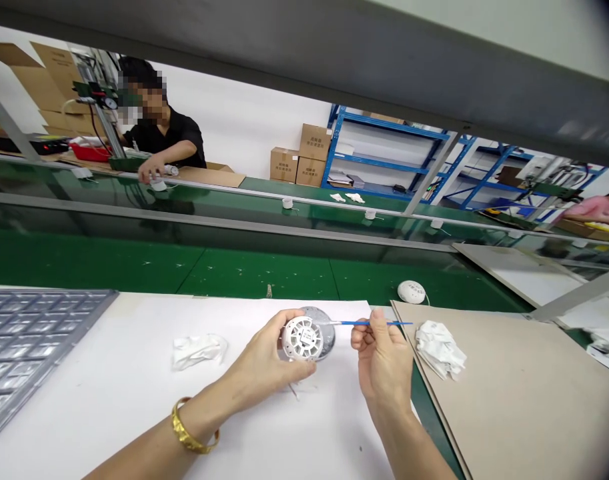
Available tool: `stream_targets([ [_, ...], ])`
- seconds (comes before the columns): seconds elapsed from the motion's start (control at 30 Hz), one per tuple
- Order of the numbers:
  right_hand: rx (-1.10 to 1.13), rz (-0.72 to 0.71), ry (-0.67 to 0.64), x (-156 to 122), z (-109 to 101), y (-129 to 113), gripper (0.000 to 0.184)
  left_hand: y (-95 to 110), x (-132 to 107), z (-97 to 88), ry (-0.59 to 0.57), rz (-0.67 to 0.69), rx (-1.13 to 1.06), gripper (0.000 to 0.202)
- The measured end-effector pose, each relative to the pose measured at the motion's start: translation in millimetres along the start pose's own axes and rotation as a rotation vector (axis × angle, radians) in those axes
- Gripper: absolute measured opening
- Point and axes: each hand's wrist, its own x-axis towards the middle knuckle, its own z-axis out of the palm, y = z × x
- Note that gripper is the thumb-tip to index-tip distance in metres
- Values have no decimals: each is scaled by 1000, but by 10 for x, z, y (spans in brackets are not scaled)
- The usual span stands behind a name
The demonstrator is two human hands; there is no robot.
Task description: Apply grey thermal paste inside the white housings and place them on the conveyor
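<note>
One round white part (304, 339) is showing in the head view, resting in the left hand (267, 367) and partly hiding a grey dish (329, 343) on the white surface (149, 407). The left fingers are curving around its rim, spread to its width. The right hand (385, 363) is gripping a thin blue brush (347, 323), fingers pinched together; the tip is pointing at the part's edge, contact unclear. Crumpled tissue (199, 351) is lying left, another wad (440, 350) right.

At lower centre, the left hand (264, 365) is holding a white device (304, 339), the right hand (385, 357) a blue brush (349, 323).
</note>
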Motion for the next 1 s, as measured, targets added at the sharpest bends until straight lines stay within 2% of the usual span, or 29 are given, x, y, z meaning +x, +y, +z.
stream_targets([
  [0.23, -100, -109, -32, -135, -57, 54, 31, -11, -1, -8, -51, -23, -27, 55],
  [0.6, -287, -317, -48, -155, -147, 17, 28, -69, -3, -20, -46, -3, -35, 54],
  [0.77, -349, -358, -76, -163, -123, -114, 29, -63, -24, -39, -30, 5, -27, 55],
  [1.0, -233, -319, -55, -134, 8, -207, 32, -112, -64, -127, -23, 26, -37, 55],
])
